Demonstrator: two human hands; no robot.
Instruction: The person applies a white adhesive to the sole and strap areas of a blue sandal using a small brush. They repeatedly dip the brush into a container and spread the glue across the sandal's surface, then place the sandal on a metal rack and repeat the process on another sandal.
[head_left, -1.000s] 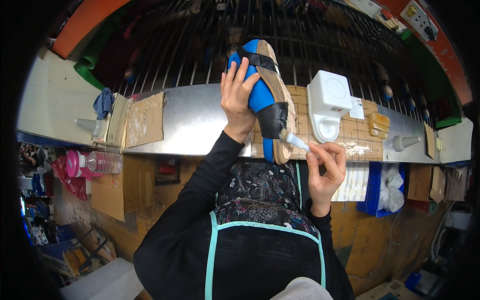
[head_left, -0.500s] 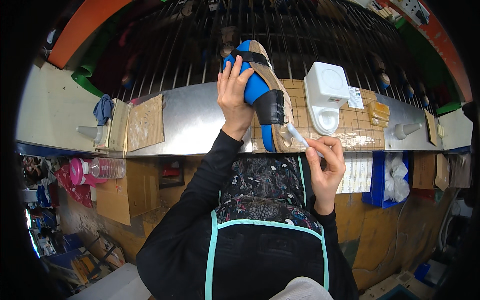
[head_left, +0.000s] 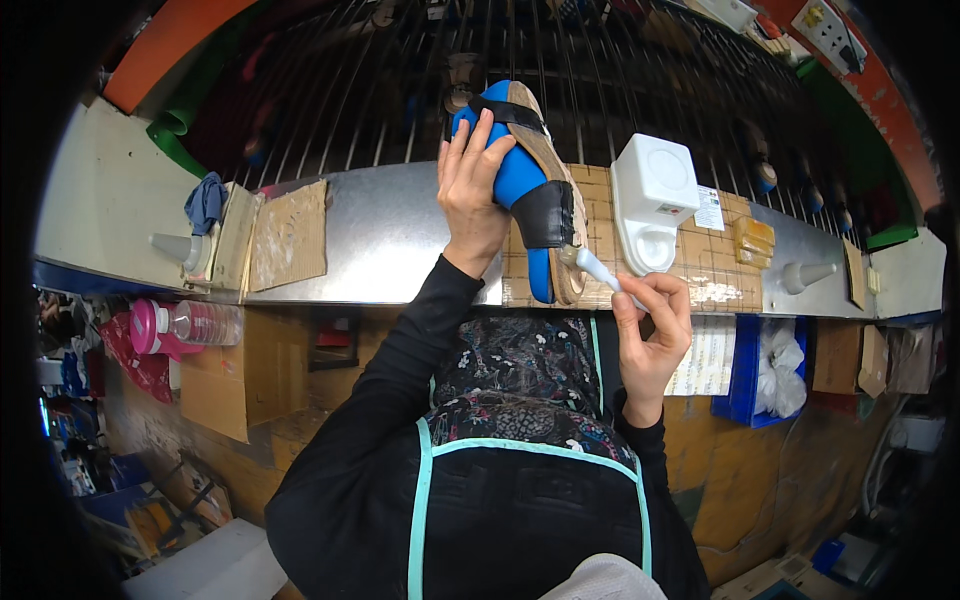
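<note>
My left hand (head_left: 470,195) grips a sandal (head_left: 546,216) on a blue shoe last (head_left: 517,178), its fingers lying over the last's upper left side. Black straps cross the last, and the sandal's tan sole edge faces right. Between the thumb and fingers of my right hand (head_left: 652,335) is a small brush (head_left: 596,268) with a pale handle. Its tip meets the sole edge beside the lower end of the wide black strap. To the right of the sandal stands a white glue pot (head_left: 656,180) with a round cup at its front.
Taped cardboard (head_left: 595,195) covers part of the metal bench (head_left: 390,235). Yellowish blocks (head_left: 754,242) and a grey cone (head_left: 805,276) sit at the right. Dark roller rods (head_left: 380,120) run behind the bench. Under it at the right is a blue bin (head_left: 735,385) with plastic bags.
The brush tip has shifted slightly up and left against the sole edge. My left hand keeps its hold, with the sandal slightly further right in view. The whole view has tilted a little.
</note>
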